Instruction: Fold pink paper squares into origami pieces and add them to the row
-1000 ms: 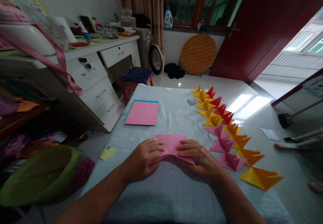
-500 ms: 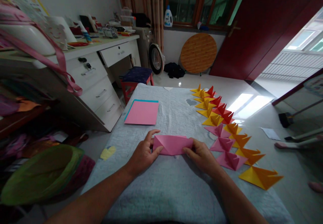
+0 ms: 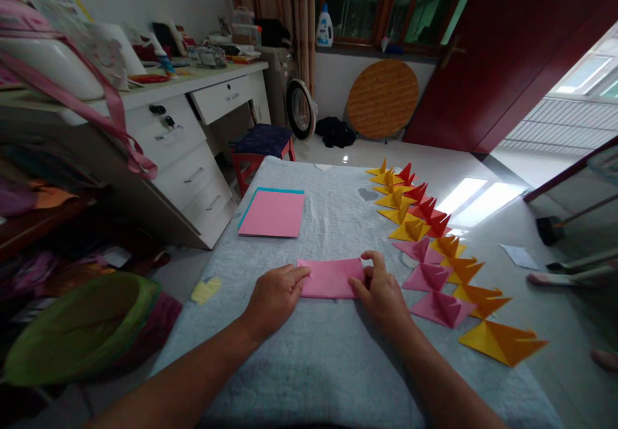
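Note:
A folded sheet of pink origami paper [image 3: 331, 279] lies between my hands, now a flat rectangle. My left hand [image 3: 274, 297] grips its left end, thumb pressed on top and fingers closed. At the right end, my right hand [image 3: 382, 292] pinches the paper's lower corner between thumb and curled fingers, its index finger lifted in an arch. Beyond the left hand sits a stack of square paper [image 3: 273, 213], pink on top with blue showing at its edges. Right of my right hand stand folded pink paper pieces [image 3: 441, 308].
Rows of folded yellow paper pieces [image 3: 499, 342] and red ones [image 3: 438, 223] run along the right side of the cloth-covered table [image 3: 309, 364]. A green-lined bin [image 3: 72, 339] stands at left, by a white desk [image 3: 168, 139]. A stool [image 3: 263, 140] is behind the table.
The pink paper has gone from a creased, angled shape to a flat rectangle. My left fingers have closed onto its end, and my right index finger has risen.

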Motion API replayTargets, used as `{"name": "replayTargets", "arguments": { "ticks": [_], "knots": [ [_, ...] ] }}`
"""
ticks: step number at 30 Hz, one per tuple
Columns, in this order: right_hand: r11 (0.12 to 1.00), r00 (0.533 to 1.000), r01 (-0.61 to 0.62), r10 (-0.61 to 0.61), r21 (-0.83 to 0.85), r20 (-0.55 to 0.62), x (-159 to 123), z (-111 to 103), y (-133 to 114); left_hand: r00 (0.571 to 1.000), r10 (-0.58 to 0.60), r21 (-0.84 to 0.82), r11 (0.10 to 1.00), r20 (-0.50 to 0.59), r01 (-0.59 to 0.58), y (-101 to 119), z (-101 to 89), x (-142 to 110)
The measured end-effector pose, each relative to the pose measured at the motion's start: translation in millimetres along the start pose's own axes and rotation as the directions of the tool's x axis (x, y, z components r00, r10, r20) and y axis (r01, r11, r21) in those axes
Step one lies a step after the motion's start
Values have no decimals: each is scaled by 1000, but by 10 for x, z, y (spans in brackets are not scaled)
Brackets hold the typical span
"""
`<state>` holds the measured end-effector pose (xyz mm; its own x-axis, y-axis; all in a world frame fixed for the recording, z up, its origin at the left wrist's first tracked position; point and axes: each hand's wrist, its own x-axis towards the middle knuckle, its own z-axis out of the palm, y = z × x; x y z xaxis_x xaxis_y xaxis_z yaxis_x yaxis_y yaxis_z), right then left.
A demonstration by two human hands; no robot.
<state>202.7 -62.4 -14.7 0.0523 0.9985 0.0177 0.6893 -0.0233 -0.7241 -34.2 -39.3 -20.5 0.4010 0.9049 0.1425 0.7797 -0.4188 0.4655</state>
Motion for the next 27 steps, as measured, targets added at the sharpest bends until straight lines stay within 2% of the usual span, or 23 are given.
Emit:
{"name": "replayTargets", "arguments": {
  "ticks": [5,9,16,27],
  "knots": [
    [991,1000,-13,14,-130,7,-17,3,-36,998,28,119,992,52,-34,16,-11,0],
    [974,998,41,-32,-224,46,-12,-14,-55,994,84,138,986,76,-94,5,-18,-5],
    [971,991,84,-59,-223,118,6,-49,-6,990,131,93,987,47,-135,-16,-15,-5],
    [968,992,84,-59,-238,112,15,-51,-13,996,69,154,985,64,-78,-3,10,-11]
  ]
}}
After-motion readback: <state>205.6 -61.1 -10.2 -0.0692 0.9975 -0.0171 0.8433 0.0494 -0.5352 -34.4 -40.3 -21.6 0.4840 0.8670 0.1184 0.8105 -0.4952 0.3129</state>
